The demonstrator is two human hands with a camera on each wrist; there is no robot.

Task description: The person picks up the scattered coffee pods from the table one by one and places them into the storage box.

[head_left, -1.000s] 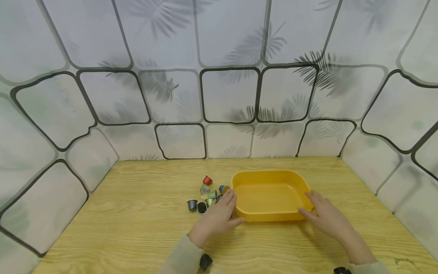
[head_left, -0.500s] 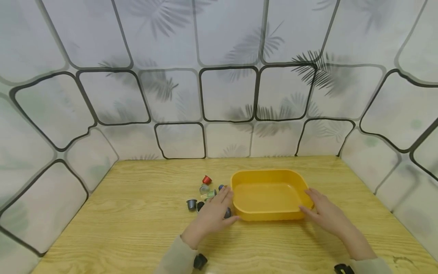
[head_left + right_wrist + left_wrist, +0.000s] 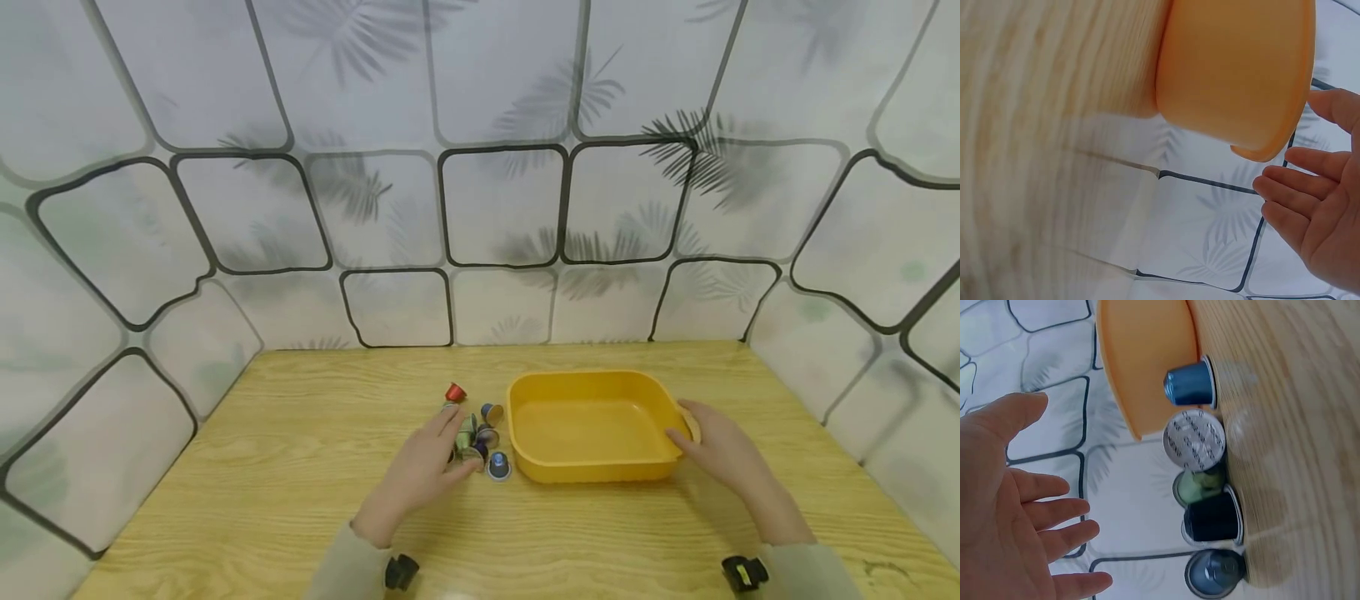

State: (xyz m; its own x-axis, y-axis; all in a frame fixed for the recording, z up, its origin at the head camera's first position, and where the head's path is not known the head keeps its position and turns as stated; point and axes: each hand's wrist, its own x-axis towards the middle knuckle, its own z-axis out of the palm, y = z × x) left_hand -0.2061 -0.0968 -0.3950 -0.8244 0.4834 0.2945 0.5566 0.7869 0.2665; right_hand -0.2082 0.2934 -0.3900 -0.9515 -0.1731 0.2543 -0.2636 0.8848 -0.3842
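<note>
Several coffee capsules lie in a loose heap left of a yellow tray (image 3: 592, 473). Among them are a red capsule (image 3: 455, 392) at the back, a blue-and-orange capsule (image 3: 492, 414) and a dark blue capsule (image 3: 498, 467) near the tray's front left corner. My left hand (image 3: 416, 473) reaches over the heap's left side with fingers extended, covering some capsules. In the left wrist view its palm faces a blue capsule (image 3: 1190, 384), a black capsule (image 3: 1213, 517) and a grey capsule (image 3: 1214, 573). My right hand (image 3: 723, 448) has its thumb and straight fingers right at the tray's right rim.
The wooden table (image 3: 247, 500) bears everything. A white patterned backdrop (image 3: 502, 208) rises behind it and along both sides. Each wrist carries a dark strapped device, such as the right wrist device (image 3: 745, 573).
My left hand has drawn left, away from the tray's left side, uncovering capsules beside it. My right hand has shifted slightly to the right along the tray's rim. The tray is nearly still.
</note>
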